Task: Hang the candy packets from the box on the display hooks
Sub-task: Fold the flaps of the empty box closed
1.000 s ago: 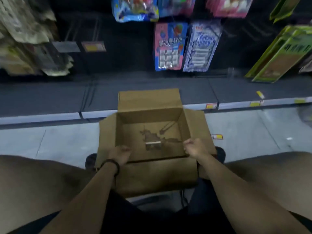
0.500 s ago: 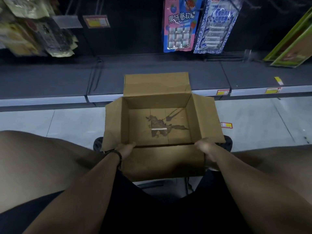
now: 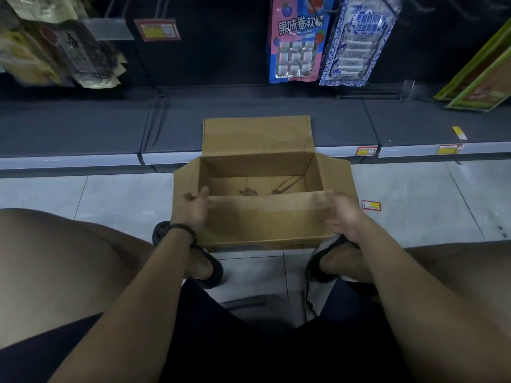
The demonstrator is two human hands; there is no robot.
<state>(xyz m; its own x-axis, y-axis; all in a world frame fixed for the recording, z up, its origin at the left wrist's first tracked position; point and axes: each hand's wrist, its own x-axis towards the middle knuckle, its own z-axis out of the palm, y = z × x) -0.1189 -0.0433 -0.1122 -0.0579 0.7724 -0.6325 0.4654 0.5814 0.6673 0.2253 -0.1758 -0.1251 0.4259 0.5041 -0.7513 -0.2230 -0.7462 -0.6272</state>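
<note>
An open cardboard box [image 3: 260, 228] stands on the floor between my feet. Its visible bottom holds no packets, only a dark stain. The near flap is raised and blurred. My left hand [image 3: 193, 210] is at the flap's left end, thumb up and fingers apart. My right hand [image 3: 345, 214] is at the flap's right end, fingers spread. Neither hand closes around anything. Above the box, a pink-and-blue candy packet [image 3: 297, 42] and a blue-and-white candy packet [image 3: 356, 42] hang on the dark display wall.
A dark bottom shelf [image 3: 249, 109] runs behind the box. Brownish snack packs [image 3: 55, 51] hang at the left, and green boxes [image 3: 481, 78] lean at the right. A price label [image 3: 371, 205] lies on the tiled floor. My sandalled feet [image 3: 204, 268] flank the box.
The near flap has swung up from hanging down toward me. Both hands have let go of the box's near rim and now sit at the flap's ends. The view has tilted down.
</note>
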